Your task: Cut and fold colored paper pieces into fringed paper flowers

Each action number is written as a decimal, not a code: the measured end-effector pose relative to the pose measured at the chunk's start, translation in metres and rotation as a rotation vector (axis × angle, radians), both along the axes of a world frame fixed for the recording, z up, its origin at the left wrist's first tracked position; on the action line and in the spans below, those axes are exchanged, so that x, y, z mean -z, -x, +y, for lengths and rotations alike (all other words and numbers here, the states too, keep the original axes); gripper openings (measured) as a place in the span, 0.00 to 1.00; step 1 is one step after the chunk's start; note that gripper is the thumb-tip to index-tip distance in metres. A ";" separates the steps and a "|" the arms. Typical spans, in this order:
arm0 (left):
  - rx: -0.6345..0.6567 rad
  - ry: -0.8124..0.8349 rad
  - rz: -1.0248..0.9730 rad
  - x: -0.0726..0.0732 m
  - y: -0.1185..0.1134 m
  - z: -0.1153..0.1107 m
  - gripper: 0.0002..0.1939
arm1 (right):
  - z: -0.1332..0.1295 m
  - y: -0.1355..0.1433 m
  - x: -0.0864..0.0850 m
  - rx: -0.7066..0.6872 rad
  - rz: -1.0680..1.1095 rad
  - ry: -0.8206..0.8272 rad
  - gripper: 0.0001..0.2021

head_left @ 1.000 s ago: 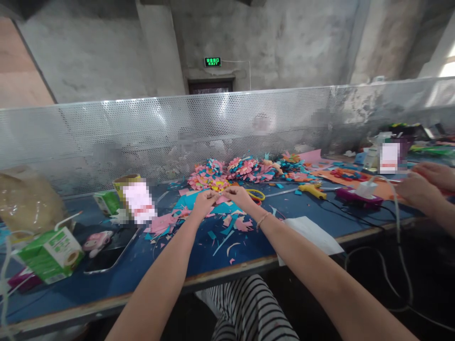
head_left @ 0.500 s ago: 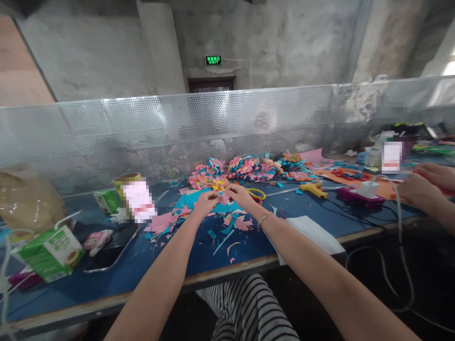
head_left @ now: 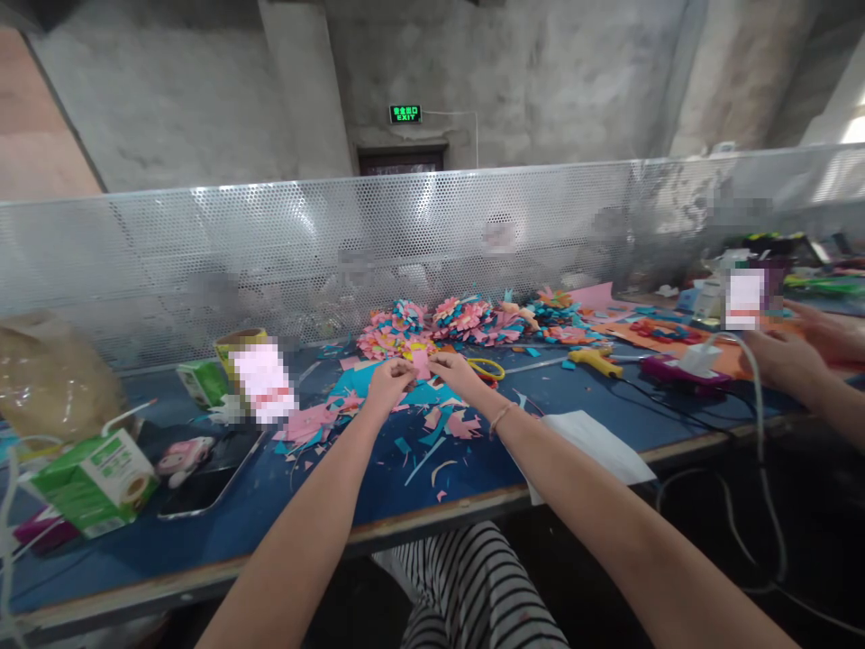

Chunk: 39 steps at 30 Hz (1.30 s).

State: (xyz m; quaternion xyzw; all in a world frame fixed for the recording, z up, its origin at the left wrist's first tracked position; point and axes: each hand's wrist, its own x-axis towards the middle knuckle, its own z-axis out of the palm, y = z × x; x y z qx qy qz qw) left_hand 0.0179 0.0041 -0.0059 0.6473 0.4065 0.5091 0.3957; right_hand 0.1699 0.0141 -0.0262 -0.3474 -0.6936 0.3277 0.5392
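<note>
A small pink paper piece (head_left: 421,364) is pinched between my two hands over the blue table. My left hand (head_left: 390,382) has its fingers closed on the paper's left side. From the right, my right hand (head_left: 454,373) grips the same piece with closed fingertips. Blue paper (head_left: 361,382) lies under and beside the hands. Pink and blue paper flowers (head_left: 398,335) are heaped just behind them. Pink paper scraps (head_left: 312,422) lie to the left, and yellow-handled scissors (head_left: 487,369) rest right behind my right hand.
A yellow glue gun (head_left: 596,363), a purple power strip (head_left: 686,374) and a white sheet (head_left: 595,446) lie to the right. A green carton (head_left: 101,482) and a phone (head_left: 213,478) are at left. A co-worker's hands (head_left: 790,356) are at far right.
The pink paper now stands more upright and shows more of its face between my fingers. My hands have barely shifted. The co-worker's hands have moved.
</note>
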 end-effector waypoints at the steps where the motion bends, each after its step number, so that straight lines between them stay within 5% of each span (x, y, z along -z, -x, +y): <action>1: -0.017 -0.031 0.020 0.000 0.000 0.001 0.11 | 0.001 0.000 0.000 0.003 -0.006 -0.003 0.11; 11: -0.111 -0.181 0.138 0.000 -0.004 -0.002 0.02 | 0.000 0.000 0.001 0.059 -0.094 -0.049 0.12; 18: 0.075 -0.009 0.000 -0.002 -0.008 -0.008 0.10 | -0.001 0.001 0.001 0.061 -0.091 -0.044 0.10; 39: 0.103 0.092 -0.140 0.000 -0.002 0.000 0.08 | 0.001 -0.001 0.001 -0.027 0.061 0.089 0.07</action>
